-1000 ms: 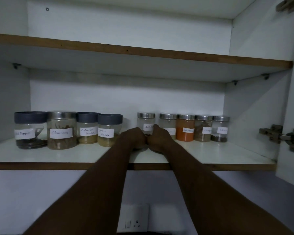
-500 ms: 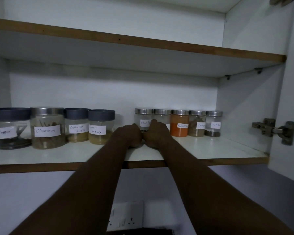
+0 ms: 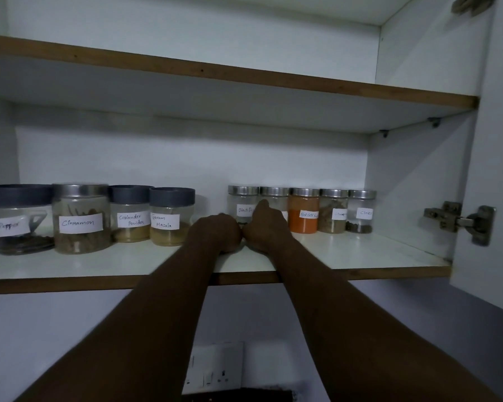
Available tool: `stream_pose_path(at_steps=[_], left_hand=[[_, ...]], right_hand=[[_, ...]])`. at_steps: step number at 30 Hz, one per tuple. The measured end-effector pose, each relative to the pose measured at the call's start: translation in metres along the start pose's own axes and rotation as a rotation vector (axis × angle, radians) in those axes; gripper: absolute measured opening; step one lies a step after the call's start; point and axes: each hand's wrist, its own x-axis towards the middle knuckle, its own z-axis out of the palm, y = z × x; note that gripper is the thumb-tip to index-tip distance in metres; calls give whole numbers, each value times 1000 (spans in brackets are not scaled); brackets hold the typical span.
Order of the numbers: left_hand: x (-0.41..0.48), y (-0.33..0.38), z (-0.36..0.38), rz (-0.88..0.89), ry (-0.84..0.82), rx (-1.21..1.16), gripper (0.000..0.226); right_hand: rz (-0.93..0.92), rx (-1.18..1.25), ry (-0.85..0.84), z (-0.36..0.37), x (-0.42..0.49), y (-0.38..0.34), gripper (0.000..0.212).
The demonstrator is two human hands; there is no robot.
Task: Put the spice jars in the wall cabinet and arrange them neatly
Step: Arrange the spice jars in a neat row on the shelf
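Observation:
On the lower cabinet shelf a small steel-lidded black pepper jar stands at the left end of a row. My left hand curls against its left side. From the right, my right hand holds it with the thumb raised. Beside it stand an unlabelled-looking jar, the orange red chilli jar, a brown spice jar and the cloves jar. To the left stand larger jars: pepper, cinnamon, coriander powder and garam masala.
The upper shelf holds nothing visible. The open cabinet door with its hinge stands at the right. A gap lies between the garam masala jar and my left hand. A wall socket sits below the cabinet.
Both hands stay at the small black pepper jar. My view has shifted a little to the right, so the jars sit further left in the frame.

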Motion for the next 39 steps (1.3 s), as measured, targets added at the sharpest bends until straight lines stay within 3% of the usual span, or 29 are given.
stream_pose_path(at_steps=[3, 5, 8, 11, 17, 20, 25, 30, 39], left_hand=[[-17, 3, 0, -11, 60, 19, 38], [-34, 4, -1, 14, 109, 47, 33], [-63, 1, -5, -35, 169, 41, 22], [-91, -12, -12, -224, 266, -73, 20], [-124, -49, -23, -471, 574, -432, 19], [-116, -64, -29, -551, 507, -538, 43], [-102, -77, -37, -448, 250, -472, 23], [-86, -84, -37, -286, 89, -370, 40], [-49, -63, -23, -66, -3, -161, 50]], right_hand=[[-143, -140, -57, -2, -6, -3, 27], [-234, -223, -136, -4, -14, -8, 20], [-308, -320, -200, -6, -25, -21, 25], [-304, -357, -222, -4, -37, -37, 40], [-262, 92, -119, 12, -69, -67, 54], [-271, 229, -115, 18, -74, -78, 67], [-243, 216, -193, 20, -69, -77, 90], [-133, 213, -237, 25, -56, -75, 105], [-74, 70, -213, 26, -26, -54, 94]])
